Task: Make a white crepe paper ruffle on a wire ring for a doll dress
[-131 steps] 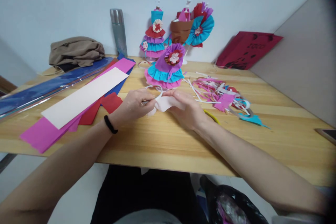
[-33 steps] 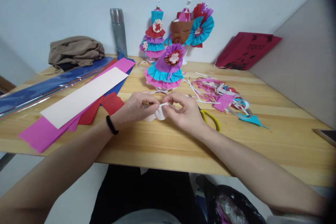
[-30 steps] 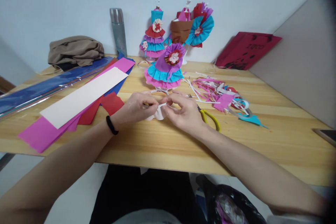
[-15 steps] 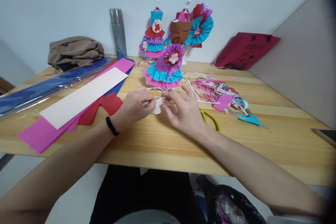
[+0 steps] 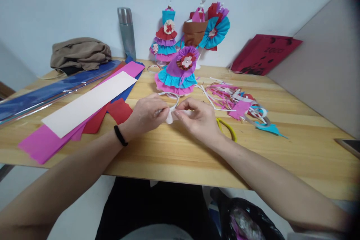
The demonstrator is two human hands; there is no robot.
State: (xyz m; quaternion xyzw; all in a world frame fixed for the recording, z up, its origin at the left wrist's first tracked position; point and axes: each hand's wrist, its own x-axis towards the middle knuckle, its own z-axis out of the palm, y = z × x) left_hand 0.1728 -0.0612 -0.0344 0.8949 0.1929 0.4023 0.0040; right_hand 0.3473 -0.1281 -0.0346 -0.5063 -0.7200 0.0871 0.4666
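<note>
The thin, white, curved paper-like piece (image 5: 170, 116) is above the pale wooden desk (image 5: 168, 157), pinched by the left hand (image 5: 149, 112) and right hand (image 5: 198, 118), probably for steadiness; yellow curved handles (image 5: 231, 130) lie to the right, seemingly within reach.

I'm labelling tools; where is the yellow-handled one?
In the head view, the yellow-handled tool lies on the wooden table just right of the right hand, left of the turquoise scrap.
</note>
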